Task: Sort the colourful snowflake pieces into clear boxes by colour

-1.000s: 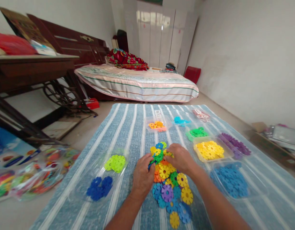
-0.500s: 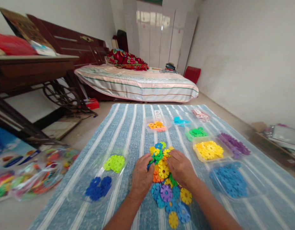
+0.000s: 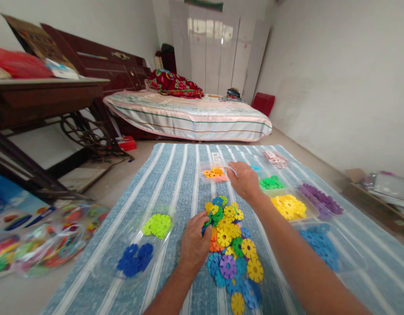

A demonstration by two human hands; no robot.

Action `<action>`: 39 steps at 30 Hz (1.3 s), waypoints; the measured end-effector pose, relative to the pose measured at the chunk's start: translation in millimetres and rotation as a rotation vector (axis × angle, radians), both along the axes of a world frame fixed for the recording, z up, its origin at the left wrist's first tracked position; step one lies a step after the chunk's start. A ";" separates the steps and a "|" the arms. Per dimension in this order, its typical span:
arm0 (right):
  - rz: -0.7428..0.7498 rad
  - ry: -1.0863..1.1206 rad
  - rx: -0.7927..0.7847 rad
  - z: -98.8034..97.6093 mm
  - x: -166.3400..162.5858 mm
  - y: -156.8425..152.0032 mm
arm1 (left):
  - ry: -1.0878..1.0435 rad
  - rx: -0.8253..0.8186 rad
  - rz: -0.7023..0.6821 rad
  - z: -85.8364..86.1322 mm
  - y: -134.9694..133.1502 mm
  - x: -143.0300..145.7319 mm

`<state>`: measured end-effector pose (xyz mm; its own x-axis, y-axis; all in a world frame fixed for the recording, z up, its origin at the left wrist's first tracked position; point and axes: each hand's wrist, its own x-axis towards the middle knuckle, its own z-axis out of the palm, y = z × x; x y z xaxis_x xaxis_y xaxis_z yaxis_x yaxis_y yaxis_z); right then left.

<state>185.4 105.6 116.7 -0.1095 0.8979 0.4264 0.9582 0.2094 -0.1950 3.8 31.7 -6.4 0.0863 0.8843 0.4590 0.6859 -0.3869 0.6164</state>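
A loose pile of notched plastic snowflake discs [image 3: 227,265] in mixed colours lies on the striped cloth. At its left edge is my left hand [image 3: 194,239], fingers curled and thumb close to them, around a dark blue snowflake disc [image 3: 205,227]. My right hand [image 3: 244,180] is reached forward beyond the pile, fingers pinched at the right rim of the clear tub of orange discs [image 3: 214,173]. What the pinch holds, if anything, is hidden. A clear tray on the left holds lime-green discs [image 3: 157,225] and dark blue discs [image 3: 135,260].
On the right stand tubs of green discs [image 3: 271,182], yellow discs [image 3: 289,206], purple discs [image 3: 320,199] and light blue discs [image 3: 321,247]. My right forearm passes over the light blue tub's edge. A clear packet [image 3: 274,158] lies at the far right; a bed [image 3: 189,116] stands beyond.
My right hand has left the pile and moved forward to the orange tub, uncovering yellow discs. My left hand stays at the pile's left edge.
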 end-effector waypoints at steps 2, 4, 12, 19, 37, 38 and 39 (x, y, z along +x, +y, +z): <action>0.009 -0.054 -0.118 -7.5 -2.4 -11.6 | -0.003 0.004 -0.002 -0.9 0.1 0.0; 0.044 -0.089 -0.198 -24.2 -3.5 -29.9 | -0.005 0.010 -0.001 -1.5 -0.1 0.0; 0.051 -0.114 -0.273 -76.4 -5.7 -66.8 | 0.014 0.032 -0.006 0.2 1.5 -0.6; 0.141 -0.047 -0.008 -86.6 -3.6 -78.8 | 0.026 0.044 -0.016 0.2 4.0 -1.9; 0.025 0.125 -0.050 -73.6 39.4 -126.9 | 0.054 0.009 0.001 2.5 2.0 1.1; 0.036 0.133 -0.116 -78.0 34.6 -133.2 | 0.054 0.011 0.000 2.2 2.1 1.2; 0.033 0.136 -0.173 -81.7 31.0 -139.1 | 0.055 0.013 -0.002 2.0 2.2 1.3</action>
<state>216.4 -33.5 35.1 -0.0917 0.9558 0.2793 0.9138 0.1923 -0.3579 5.1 33.9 -4.4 0.1132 0.8782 0.4647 0.7179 -0.3957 0.5728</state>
